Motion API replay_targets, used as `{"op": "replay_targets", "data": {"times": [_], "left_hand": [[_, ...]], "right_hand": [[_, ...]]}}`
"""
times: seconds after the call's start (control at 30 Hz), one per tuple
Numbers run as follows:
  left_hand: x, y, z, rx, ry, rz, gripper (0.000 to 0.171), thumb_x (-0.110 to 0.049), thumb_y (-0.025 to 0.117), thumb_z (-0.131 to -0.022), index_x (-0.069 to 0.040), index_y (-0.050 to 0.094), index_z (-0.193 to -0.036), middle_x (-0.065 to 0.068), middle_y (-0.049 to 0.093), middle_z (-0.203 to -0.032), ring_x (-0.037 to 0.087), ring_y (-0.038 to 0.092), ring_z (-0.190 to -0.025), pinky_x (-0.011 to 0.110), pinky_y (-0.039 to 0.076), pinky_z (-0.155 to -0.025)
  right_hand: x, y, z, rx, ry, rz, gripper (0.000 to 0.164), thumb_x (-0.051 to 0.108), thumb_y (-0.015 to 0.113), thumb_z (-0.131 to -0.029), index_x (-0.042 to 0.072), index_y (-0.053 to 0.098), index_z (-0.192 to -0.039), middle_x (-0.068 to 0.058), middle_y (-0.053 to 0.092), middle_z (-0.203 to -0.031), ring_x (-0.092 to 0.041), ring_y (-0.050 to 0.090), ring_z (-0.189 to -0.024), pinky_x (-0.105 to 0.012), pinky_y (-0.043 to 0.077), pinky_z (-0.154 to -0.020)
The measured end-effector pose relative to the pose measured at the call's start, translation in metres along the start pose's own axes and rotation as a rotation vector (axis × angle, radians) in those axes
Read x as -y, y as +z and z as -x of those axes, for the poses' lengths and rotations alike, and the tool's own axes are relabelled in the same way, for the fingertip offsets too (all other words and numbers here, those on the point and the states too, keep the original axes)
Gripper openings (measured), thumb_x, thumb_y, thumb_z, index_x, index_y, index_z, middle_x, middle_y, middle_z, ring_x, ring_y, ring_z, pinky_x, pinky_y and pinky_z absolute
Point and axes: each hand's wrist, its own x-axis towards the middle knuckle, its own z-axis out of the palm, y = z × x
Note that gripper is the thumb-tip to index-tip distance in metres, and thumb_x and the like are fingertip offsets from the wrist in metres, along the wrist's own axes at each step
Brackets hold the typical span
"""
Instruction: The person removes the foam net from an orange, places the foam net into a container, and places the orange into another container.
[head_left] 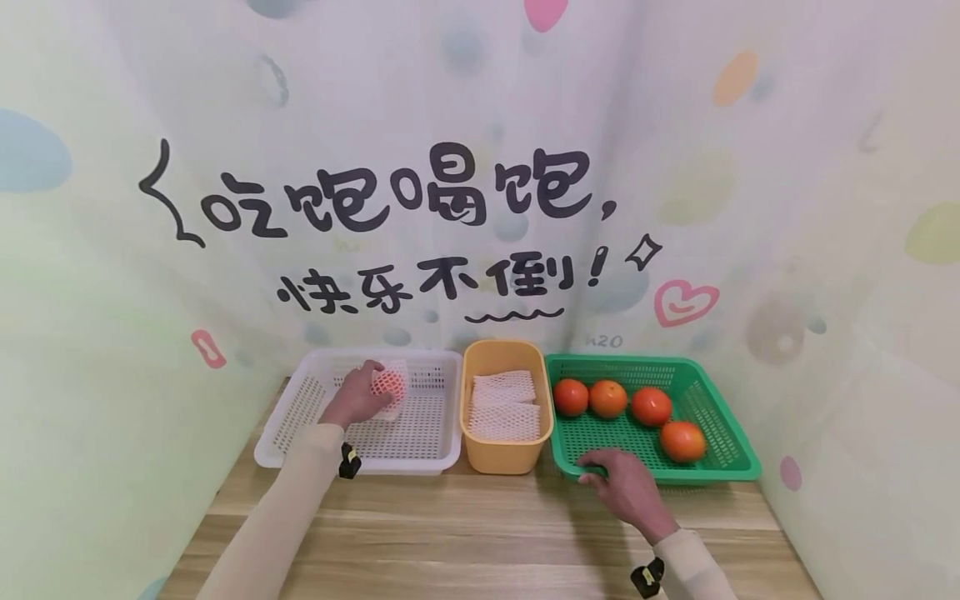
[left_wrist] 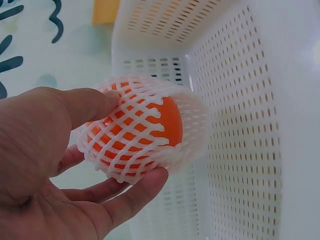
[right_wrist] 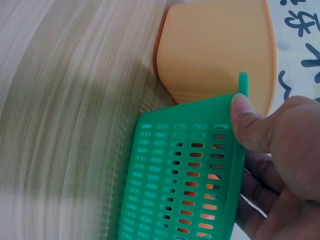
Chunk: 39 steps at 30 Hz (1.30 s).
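In the head view my left hand is over the white basket at the left. It grips a tomato wrapped in a white foam net. The left wrist view has the thumb on top and the fingers beneath, with bare red skin showing at the net's loose end. My right hand holds the front rim of the green basket near its left corner. From the right wrist view, the thumb lies on the outside and the fingers go over the rim.
Several bare tomatoes lie in the green basket. Between the two baskets stands a yellow-orange bin with white foam nets inside. All three containers sit on a wood-grain table, against a printed wall covering.
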Motion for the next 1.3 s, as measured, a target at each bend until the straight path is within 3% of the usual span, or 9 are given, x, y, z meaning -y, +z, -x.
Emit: {"op": "replay_targets", "data": {"times": [0.2,0.4,0.67,1.0,1.3], "left_hand": [[-0.006,0.000,0.011,-0.040,0.061,0.046,0.063,-0.023,0.069,-0.097,-0.003,0.040,-0.148,0.031,0.053,-0.143,0.048,0.052,-0.132,0.063,0.045,-0.108],[-0.019,0.002,0.023,-0.057,0.060,0.105,0.065,-0.027,0.069,-0.097,-0.009,0.039,-0.151,0.026,0.052,-0.146,0.042,0.054,-0.130,0.058,0.050,-0.105],[-0.036,0.014,0.043,-0.106,0.122,0.243,0.065,-0.025,0.073,-0.095,-0.013,0.042,-0.150,0.016,0.059,-0.132,0.029,0.060,-0.110,0.035,0.060,-0.082],[-0.055,0.029,0.072,-0.133,0.185,0.378,0.068,-0.025,0.077,-0.092,-0.015,0.043,-0.150,0.012,0.058,-0.136,0.030,0.060,-0.120,0.039,0.060,-0.094],[-0.067,0.047,0.098,-0.163,0.289,0.526,0.064,-0.017,0.079,-0.090,-0.015,0.048,-0.145,0.012,0.057,-0.139,0.032,0.059,-0.123,0.036,0.061,-0.094]], "right_hand": [[0.000,0.000,0.000,-0.010,-0.017,0.003,0.021,0.016,0.084,-0.082,0.014,0.080,-0.103,0.000,0.079,-0.105,-0.025,0.074,-0.100,-0.045,0.060,-0.086],[0.001,0.000,0.000,0.007,0.004,-0.009,0.021,0.017,0.083,-0.083,0.014,0.080,-0.104,-0.001,0.079,-0.108,-0.026,0.074,-0.103,-0.046,0.060,-0.088],[0.001,-0.001,0.000,-0.003,-0.006,-0.005,0.022,0.019,0.083,-0.083,0.015,0.080,-0.104,0.000,0.079,-0.108,-0.025,0.074,-0.102,-0.045,0.060,-0.087],[0.000,0.002,0.001,-0.008,0.014,-0.026,0.022,0.015,0.083,-0.083,0.016,0.080,-0.105,0.000,0.079,-0.109,-0.027,0.073,-0.105,-0.048,0.059,-0.090],[0.001,0.000,0.002,0.029,0.026,-0.050,0.024,0.018,0.080,-0.088,0.017,0.077,-0.111,-0.001,0.077,-0.115,-0.030,0.070,-0.110,-0.052,0.057,-0.093]]}}
